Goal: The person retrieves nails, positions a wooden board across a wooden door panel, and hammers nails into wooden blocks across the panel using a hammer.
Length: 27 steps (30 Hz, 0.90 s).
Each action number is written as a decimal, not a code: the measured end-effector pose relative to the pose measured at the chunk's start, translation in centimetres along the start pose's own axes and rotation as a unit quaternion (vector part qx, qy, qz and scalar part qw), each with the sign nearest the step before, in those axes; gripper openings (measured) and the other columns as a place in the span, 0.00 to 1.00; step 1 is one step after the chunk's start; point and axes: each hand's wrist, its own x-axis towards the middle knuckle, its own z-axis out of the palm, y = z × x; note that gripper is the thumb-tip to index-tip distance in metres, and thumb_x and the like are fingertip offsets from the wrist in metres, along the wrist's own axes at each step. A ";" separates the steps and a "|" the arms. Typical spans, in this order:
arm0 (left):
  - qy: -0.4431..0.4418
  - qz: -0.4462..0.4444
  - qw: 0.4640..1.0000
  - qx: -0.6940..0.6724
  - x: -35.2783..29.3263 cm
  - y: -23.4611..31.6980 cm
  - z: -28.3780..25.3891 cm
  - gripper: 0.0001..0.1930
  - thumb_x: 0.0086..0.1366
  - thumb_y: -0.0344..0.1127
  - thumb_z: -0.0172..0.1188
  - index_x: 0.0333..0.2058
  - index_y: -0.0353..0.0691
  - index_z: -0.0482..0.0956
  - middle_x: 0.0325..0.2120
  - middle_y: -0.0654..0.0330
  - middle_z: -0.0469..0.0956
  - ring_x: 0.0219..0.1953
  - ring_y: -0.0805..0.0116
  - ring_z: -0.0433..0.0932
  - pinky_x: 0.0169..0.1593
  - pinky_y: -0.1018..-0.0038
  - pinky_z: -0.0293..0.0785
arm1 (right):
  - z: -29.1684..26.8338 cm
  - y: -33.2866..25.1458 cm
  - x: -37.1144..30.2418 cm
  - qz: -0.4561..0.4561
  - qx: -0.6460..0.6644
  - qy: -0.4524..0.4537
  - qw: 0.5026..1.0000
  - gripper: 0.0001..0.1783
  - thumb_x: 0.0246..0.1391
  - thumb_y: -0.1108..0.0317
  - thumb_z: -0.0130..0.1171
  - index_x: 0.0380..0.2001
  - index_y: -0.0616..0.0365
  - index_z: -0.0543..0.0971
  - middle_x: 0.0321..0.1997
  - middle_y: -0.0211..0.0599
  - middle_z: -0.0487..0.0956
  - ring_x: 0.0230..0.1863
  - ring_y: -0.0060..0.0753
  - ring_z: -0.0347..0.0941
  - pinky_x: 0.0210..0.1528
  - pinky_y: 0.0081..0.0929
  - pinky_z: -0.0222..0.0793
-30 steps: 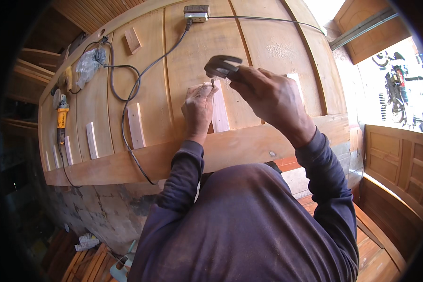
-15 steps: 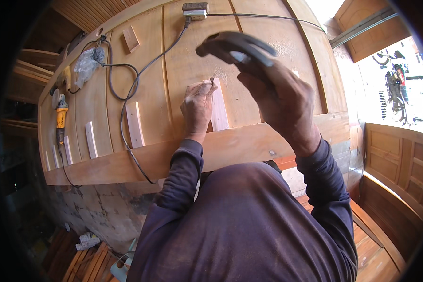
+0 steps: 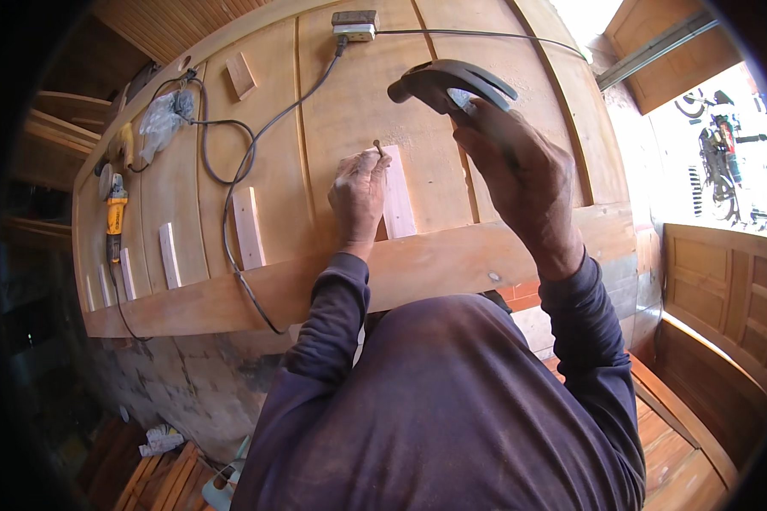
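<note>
Grooved wooden surface (image 3: 362,102) | room's dim left: apparently timber (image 3: 64,130) | left hand (image 3: 358,200) pinches nail (image 3: 377,146) | right hand (image 3: 527,175) grips hammer (image 3: 435,83)

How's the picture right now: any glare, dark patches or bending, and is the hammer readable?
Head view: the hammer and nail read fairly clearly; head view: glare washes the outdoor area at right nearly white; head view: the far left sinks into deep shadow, with black fisheye corners; head view: the lens bows the far edge of the wooden panel.
</note>
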 end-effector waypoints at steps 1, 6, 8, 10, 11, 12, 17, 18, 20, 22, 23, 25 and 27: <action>0.000 0.000 1.000 0.000 -0.2 -0.3 0.1 0.06 0.67 0.37 0.72 0.38 0.43 0.87 0.34 0.60 0.89 0.41 0.58 0.86 0.42 0.63 0.83 | 0.0 0.0 -0.2 0.006 0.004 -0.004 1.000 0.11 0.63 0.67 0.73 0.44 0.58 0.83 0.36 0.45 0.87 0.33 0.49 0.86 0.31 0.39 0.79; -0.014 0.002 1.000 0.008 0.3 0.6 -0.2 0.05 0.68 0.33 0.72 0.38 0.42 0.86 0.32 0.60 0.88 0.38 0.59 0.86 0.42 0.64 0.82 | 0.3 -0.2 -0.2 0.008 -0.002 -0.008 1.000 0.12 0.62 0.67 0.73 0.45 0.58 0.84 0.37 0.43 0.87 0.33 0.49 0.86 0.31 0.38 0.80; -0.010 0.000 1.000 -0.005 0.3 0.4 -0.1 0.05 0.67 0.35 0.73 0.38 0.43 0.87 0.33 0.60 0.88 0.39 0.59 0.86 0.43 0.64 0.83 | 0.8 -0.4 -0.1 -0.012 -0.042 -0.021 0.999 0.13 0.62 0.66 0.73 0.46 0.58 0.84 0.37 0.42 0.87 0.33 0.48 0.86 0.32 0.38 0.80; -0.004 -0.002 1.000 -0.016 0.2 0.2 -0.2 0.06 0.67 0.37 0.73 0.38 0.44 0.88 0.35 0.60 0.89 0.41 0.59 0.86 0.43 0.65 0.84 | 1.5 0.1 -0.3 -0.018 -0.032 -0.031 0.999 0.13 0.63 0.65 0.73 0.46 0.57 0.84 0.36 0.42 0.87 0.33 0.48 0.86 0.31 0.39 0.80; -0.003 0.009 1.000 -0.009 0.2 0.4 -0.3 0.06 0.66 0.36 0.73 0.38 0.43 0.88 0.35 0.60 0.89 0.41 0.59 0.87 0.44 0.65 0.84 | 1.9 0.5 -0.4 -0.024 -0.025 -0.041 0.999 0.13 0.63 0.63 0.72 0.47 0.56 0.84 0.36 0.41 0.87 0.33 0.48 0.86 0.31 0.39 0.80; -0.002 0.020 1.000 -0.001 0.3 0.5 -0.3 0.06 0.66 0.36 0.73 0.38 0.43 0.88 0.36 0.60 0.89 0.41 0.59 0.87 0.44 0.65 0.84 | 2.1 0.7 -0.5 -0.024 -0.025 -0.041 0.999 0.13 0.63 0.63 0.72 0.47 0.56 0.84 0.36 0.41 0.87 0.33 0.48 0.86 0.31 0.39 0.80; -0.002 0.041 0.999 0.007 0.2 0.1 -0.2 0.06 0.66 0.35 0.73 0.38 0.42 0.88 0.36 0.59 0.89 0.42 0.59 0.87 0.44 0.65 0.84 | 2.1 0.7 -0.1 -0.034 -0.059 -0.115 0.991 0.11 0.66 0.61 0.69 0.48 0.52 0.84 0.33 0.38 0.86 0.30 0.46 0.84 0.29 0.40 0.79; -0.006 0.038 0.999 0.006 0.1 -0.1 -0.2 0.05 0.66 0.35 0.73 0.38 0.42 0.88 0.36 0.59 0.89 0.42 0.59 0.87 0.45 0.65 0.84 | 1.8 0.3 0.3 -0.038 -0.055 -0.105 0.992 0.12 0.66 0.61 0.69 0.48 0.52 0.84 0.33 0.38 0.85 0.29 0.46 0.84 0.29 0.40 0.78; -0.001 0.035 0.999 -0.002 0.2 0.0 -0.3 0.05 0.66 0.35 0.74 0.38 0.42 0.88 0.36 0.59 0.89 0.42 0.59 0.87 0.45 0.65 0.85 | 1.6 -0.8 1.0 -0.063 -0.040 -0.040 0.996 0.12 0.66 0.61 0.69 0.48 0.52 0.84 0.32 0.37 0.85 0.29 0.45 0.84 0.28 0.40 0.78; 0.002 0.032 0.999 -0.012 0.2 0.3 -0.2 0.05 0.65 0.34 0.74 0.38 0.42 0.88 0.36 0.59 0.89 0.43 0.59 0.87 0.45 0.65 0.85 | 1.8 -0.7 0.8 -0.086 -0.026 0.026 0.996 0.13 0.65 0.60 0.69 0.49 0.52 0.84 0.31 0.37 0.85 0.28 0.44 0.84 0.27 0.40 0.78; 0.008 0.037 0.999 -0.015 0.2 0.2 -0.2 0.06 0.65 0.34 0.74 0.38 0.42 0.88 0.37 0.59 0.90 0.43 0.60 0.87 0.45 0.66 0.85 | 2.4 0.1 0.0 -0.107 -0.032 0.006 0.994 0.14 0.65 0.60 0.70 0.50 0.52 0.83 0.31 0.37 0.84 0.28 0.43 0.83 0.27 0.40 0.77; 0.014 0.043 0.999 -0.018 0.2 0.3 0.0 0.06 0.65 0.34 0.74 0.38 0.42 0.88 0.37 0.59 0.90 0.43 0.60 0.88 0.46 0.66 0.85 | 2.7 0.6 -1.3 -0.044 -0.100 -0.134 0.985 0.17 0.64 0.61 0.71 0.53 0.52 0.83 0.29 0.38 0.83 0.25 0.42 0.82 0.26 0.40 0.77; -0.019 0.026 0.999 0.018 -0.3 0.4 -0.1 0.06 0.67 0.33 0.73 0.38 0.40 0.87 0.35 0.57 0.89 0.41 0.57 0.86 0.45 0.63 0.83 | 2.1 1.3 -1.2 -0.044 -0.094 -0.118 0.988 0.16 0.64 0.61 0.71 0.52 0.52 0.83 0.29 0.38 0.83 0.25 0.42 0.82 0.25 0.40 0.77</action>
